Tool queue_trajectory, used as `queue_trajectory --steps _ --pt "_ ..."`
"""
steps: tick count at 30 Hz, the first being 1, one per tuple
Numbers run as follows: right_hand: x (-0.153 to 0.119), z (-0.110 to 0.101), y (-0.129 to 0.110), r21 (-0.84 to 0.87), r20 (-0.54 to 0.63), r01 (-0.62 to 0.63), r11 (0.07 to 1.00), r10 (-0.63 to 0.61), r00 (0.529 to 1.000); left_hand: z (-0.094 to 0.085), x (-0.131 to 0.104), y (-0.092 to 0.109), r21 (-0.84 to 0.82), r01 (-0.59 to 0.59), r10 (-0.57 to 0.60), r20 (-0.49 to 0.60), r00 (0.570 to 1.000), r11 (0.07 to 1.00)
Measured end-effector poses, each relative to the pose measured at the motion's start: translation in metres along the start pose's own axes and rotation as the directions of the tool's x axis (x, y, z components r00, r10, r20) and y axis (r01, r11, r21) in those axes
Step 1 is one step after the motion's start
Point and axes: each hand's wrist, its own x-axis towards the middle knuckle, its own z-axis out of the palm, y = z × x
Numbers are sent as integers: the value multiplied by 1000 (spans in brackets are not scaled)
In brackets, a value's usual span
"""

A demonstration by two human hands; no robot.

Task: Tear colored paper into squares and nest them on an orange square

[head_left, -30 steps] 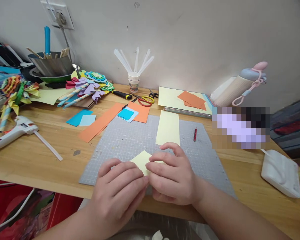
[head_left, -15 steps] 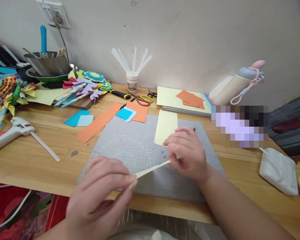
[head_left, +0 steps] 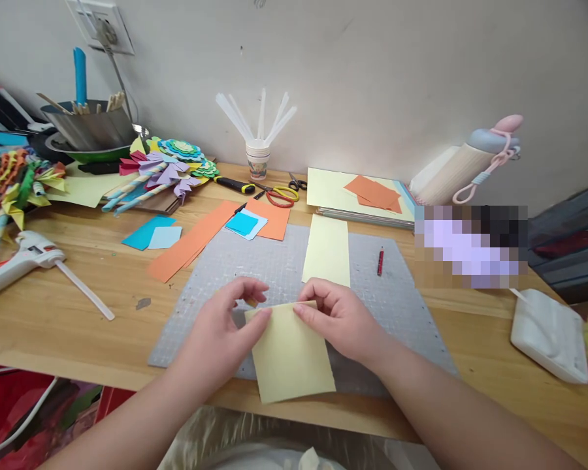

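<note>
Left of my left hand and well apart from it, the glue gun (head_left: 34,253) lies on the table (head_left: 93,339), its glue stick pointing toward my side. Beyond the same hand, slightly to its left, the orange strips (head_left: 196,243) run obliquely, far ends to the right.

My left hand (head_left: 218,329) is loosely open at the index finger, which curves above the sheet's far edge. Its thumb rests on the near face; the fingers behind are partly hidden, so I cannot tell whether they pinch.

The pale yellow sheet (head_left: 294,359) lies between my two hands, over the near part of the cutting mat (head_left: 264,267). Its far edge spans the gap between the thumbs, rising slightly to the right; its body extends back toward me. It appears nearly square, so no clear long axis can be read. Both hands touch it, the left toward its left corner, the right toward its right corner; neither is clearly nearer.

My right hand (head_left: 345,320) pinches that edge, thumb in front, curled fingers behind.

Just beyond the right hand is the yellow strip (head_left: 327,245), long axis directed away from me, near end partly hidden. Farther right, the red-and-black pencil (head_left: 381,261) points in nearly the same direction.
</note>
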Motion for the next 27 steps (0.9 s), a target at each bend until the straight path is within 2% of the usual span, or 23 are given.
queue_trajectory --steps 3,6,10,14,17,20,23,27 --pt "-1 1 2 -83 45 27 996 -24 999 3 5 8 125 -131 114 135 984 983" --pt "-2 2 4 -150 68 86 985 -76 995 6 10 14 184 -164 125 204 971 969" --pt "-1 0 3 -197 73 142 970 -130 989 8 13 18 241 -137 87 209 974 961" --pt "1 -8 -1 -141 41 123 982 -118 992 -2 12 17 264 -70 12 215 976 962" --pt "3 -16 -3 -80 14 112 990 -111 994 -16 11 7 281 -12 -47 204 978 960" --pt "6 -26 -1 12 -82 124 992 -122 989 -28 9 -9 300 69 -115 136 984 951" --pt "10 -30 4 142 -208 129 981 -98 973 -30 5 -19 190 151 -170 90 981 970" --pt "10 -21 9 377 -283 66 924 48 958 -16 -1 -16 -114 196 -169 207 964 974"
